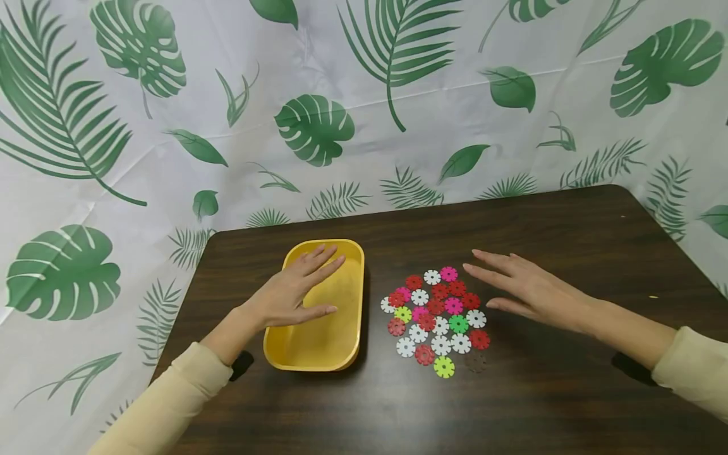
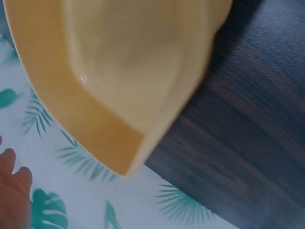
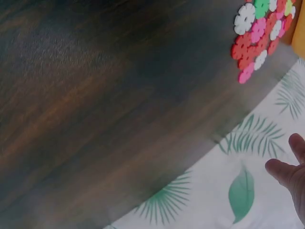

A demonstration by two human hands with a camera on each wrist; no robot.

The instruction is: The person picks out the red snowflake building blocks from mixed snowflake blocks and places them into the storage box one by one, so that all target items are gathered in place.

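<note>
A yellow plastic tub (image 1: 327, 341) stands on the left of the table with nothing inside it. Over its left part hovers my left hand (image 1: 296, 287), fingers spread and holding nothing. Right of the tub lies a flat cluster of notched plastic discs in white (image 1: 440, 345), red (image 1: 480, 339), pink (image 1: 448, 273), green (image 1: 458, 323) and yellow-green (image 1: 444, 367). One dark brown disc (image 1: 475, 361) blends into the wood at the cluster's lower right. My right hand (image 1: 534, 291) is just right of the discs, its fingers stretched towards them and apart, with nothing in it.
The dark wooden table (image 1: 569, 404) has rounded far corners. Behind it hangs a white cloth (image 1: 398, 151) printed with green leaves. A small yellowish mark (image 1: 653, 297) shows on the table at the right. Dark wrist bands sit at both cream sleeves (image 1: 193, 379).
</note>
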